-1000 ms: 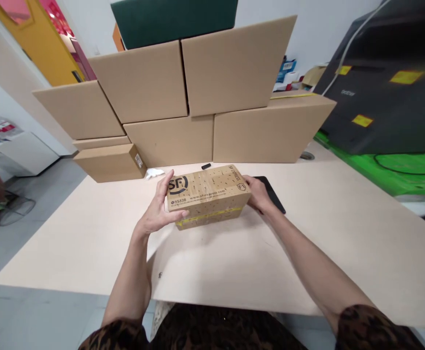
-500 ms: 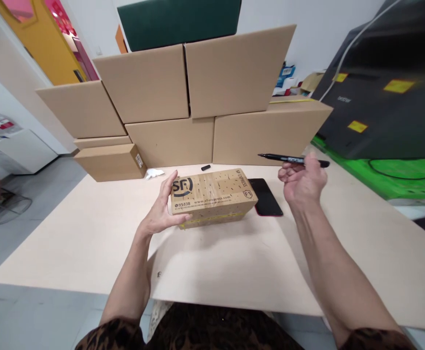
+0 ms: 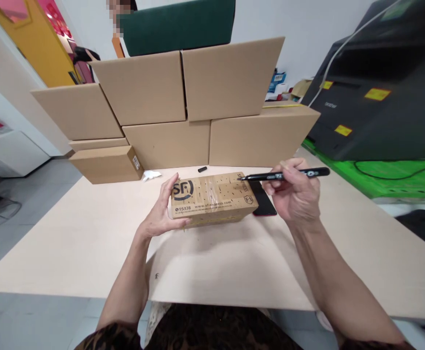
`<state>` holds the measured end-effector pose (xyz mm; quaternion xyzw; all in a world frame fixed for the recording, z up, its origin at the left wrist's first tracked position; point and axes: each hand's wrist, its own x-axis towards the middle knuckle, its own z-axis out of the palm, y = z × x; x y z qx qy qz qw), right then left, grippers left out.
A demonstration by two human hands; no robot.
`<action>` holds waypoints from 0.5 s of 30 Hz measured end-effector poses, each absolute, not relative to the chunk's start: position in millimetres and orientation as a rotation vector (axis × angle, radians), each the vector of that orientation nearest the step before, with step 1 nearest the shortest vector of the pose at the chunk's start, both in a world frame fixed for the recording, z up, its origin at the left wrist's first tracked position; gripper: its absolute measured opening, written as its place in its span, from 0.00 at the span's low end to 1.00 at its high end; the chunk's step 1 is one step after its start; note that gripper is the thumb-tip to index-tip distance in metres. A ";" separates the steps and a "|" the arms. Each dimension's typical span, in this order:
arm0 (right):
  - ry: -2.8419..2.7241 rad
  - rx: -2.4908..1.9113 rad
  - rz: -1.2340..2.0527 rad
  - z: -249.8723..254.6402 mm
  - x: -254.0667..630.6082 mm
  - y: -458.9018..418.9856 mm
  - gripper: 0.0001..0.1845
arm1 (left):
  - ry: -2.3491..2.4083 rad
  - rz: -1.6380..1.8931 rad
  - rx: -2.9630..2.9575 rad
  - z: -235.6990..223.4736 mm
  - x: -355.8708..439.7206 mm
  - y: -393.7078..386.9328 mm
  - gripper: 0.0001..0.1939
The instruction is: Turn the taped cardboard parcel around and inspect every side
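A small brown SF Express box (image 3: pixel 212 198) lies on the pale table (image 3: pixel 234 262) in front of me. My left hand (image 3: pixel 161 210) grips its left end, thumb along the front edge and fingers over the top. In my right hand (image 3: pixel 296 197) is a black marker pen (image 3: pixel 283 175), held level, its tip over the box's right top edge. A black phone (image 3: pixel 263 200) lies on the table between the box and my right hand, partly hidden.
A wall of large cardboard boxes (image 3: pixel 183 112) lines the far table edge, a flat one (image 3: pixel 105 164) at the left. A pen cap (image 3: pixel 202 169) and a white scrap (image 3: pixel 151 174) lie behind the small box. A black machine (image 3: pixel 376 92) stands right.
My right hand left the box's right end, picked up the marker and brought it leftward and down until the tip is over the box. The left hand kept its hold.
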<state>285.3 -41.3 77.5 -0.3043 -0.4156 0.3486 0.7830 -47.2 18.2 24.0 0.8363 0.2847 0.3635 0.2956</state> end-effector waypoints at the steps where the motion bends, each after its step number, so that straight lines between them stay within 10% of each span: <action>1: -0.944 -0.676 0.755 78.8 282.7 -44.3 0.19 | 0.747 0.969 2.232 23.9 -46.9 18.3 0.64; 15: -1.261 -0.901 0.642 81.3 281.1 -58.5 0.16 | 0.708 0.990 2.265 22.5 -42.9 19.8 0.66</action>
